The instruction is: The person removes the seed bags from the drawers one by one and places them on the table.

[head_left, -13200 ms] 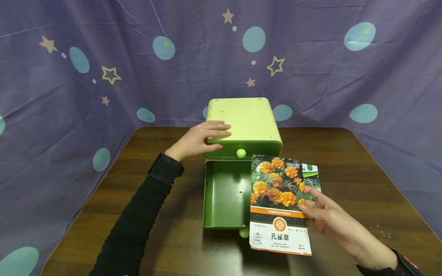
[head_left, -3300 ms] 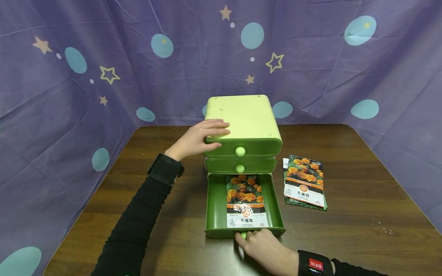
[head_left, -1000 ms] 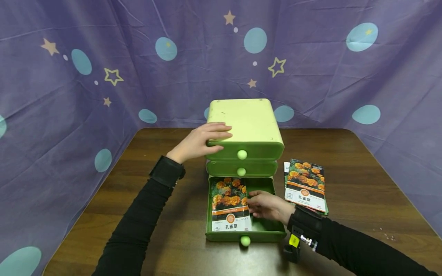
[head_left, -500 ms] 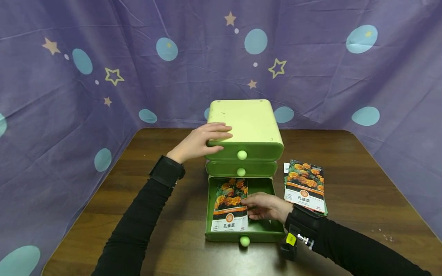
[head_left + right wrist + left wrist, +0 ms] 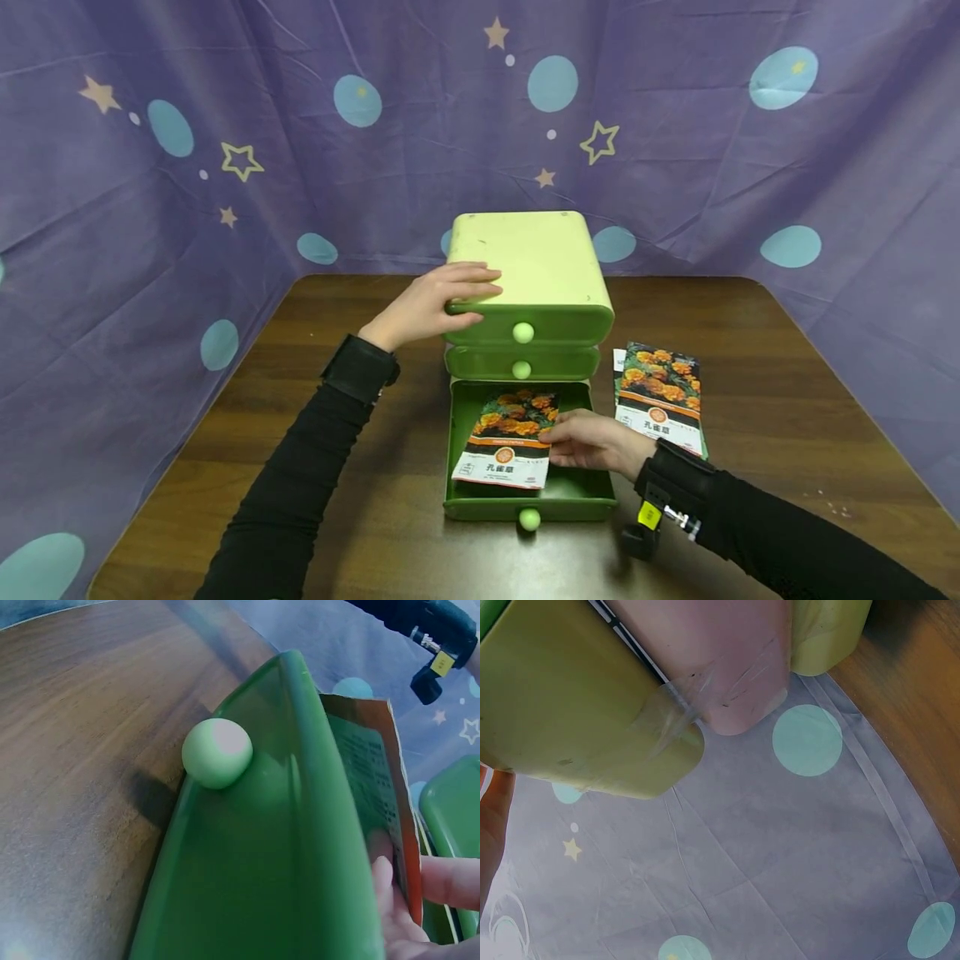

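My right hand (image 5: 592, 443) pinches the right edge of a marigold seed packet (image 5: 504, 467), which tilts up inside the pulled-out bottom drawer (image 5: 581, 504). In the right wrist view the thumb and fingers grip the packet (image 5: 401, 802) behind the drawer front (image 5: 255, 825) with its round knob (image 5: 217, 754). My left hand (image 5: 435, 304) rests on the top left front edge of the small green drawer cabinet (image 5: 536, 258), fingers spread over the top. Part of that hand (image 5: 493, 825) shows at the left wrist view's edge, beside the cabinet's side (image 5: 577, 712).
Several seed packets (image 5: 660, 392) lie stacked on the wooden table (image 5: 757, 400) right of the cabinet. The upper drawer (image 5: 558, 325) and middle drawer (image 5: 558, 362) are pushed in. A purple curtain (image 5: 675, 167) hangs behind. Small white bits (image 5: 828, 504) lie at the right.
Earlier the right hand held packets, then the bottom drawer's knob. In the last second the packet in the drawer has been lifted and tilted in its grip. The left hand stays put.
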`<state>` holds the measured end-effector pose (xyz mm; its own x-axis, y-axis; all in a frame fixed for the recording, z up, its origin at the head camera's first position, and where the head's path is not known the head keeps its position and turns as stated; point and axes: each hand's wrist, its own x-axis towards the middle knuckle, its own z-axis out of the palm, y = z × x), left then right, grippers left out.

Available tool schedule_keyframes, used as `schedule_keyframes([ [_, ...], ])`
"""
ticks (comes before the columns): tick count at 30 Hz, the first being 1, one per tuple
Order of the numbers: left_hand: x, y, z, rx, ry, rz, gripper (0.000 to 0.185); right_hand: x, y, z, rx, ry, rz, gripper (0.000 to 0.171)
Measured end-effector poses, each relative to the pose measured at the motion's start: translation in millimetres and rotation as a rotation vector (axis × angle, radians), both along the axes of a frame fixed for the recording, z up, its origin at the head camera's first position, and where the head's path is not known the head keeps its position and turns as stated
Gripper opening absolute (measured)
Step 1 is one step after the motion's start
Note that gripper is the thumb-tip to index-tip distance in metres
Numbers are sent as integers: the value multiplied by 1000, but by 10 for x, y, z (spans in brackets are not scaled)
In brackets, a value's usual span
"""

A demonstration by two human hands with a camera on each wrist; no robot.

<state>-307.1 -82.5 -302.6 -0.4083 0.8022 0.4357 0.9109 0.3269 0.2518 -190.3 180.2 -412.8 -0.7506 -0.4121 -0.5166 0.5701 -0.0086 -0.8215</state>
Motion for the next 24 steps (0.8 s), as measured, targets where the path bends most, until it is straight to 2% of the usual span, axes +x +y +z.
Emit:
schedule_keyframes([
  [6,5,3,5,-10,0,1,43,99,136,59,-40,-2,61,29],
  [10,6,-1,8,-5,6,-4,43,182,230,109,-122,-43,94,31],
  [14,4,-2,6,-2,18,-11,42,266,307,131,-176,-68,118,9],
  [15,5,-3,6,-4,19,-11,42,285,324,137,-177,-71,128,10],
  [17,8,-5,7,-5,19,-10,42,322,356,143,-164,-52,159,28],
  [19,11,-6,6,-7,19,-9,42,361,400,175,-89,-8,188,54],
  [21,11,-6,5,-10,21,-9,42,388,458,216,14,46,217,71],
  [24,9,-4,5,-10,27,-12,42,396,610,264,128,141,259,76],
])
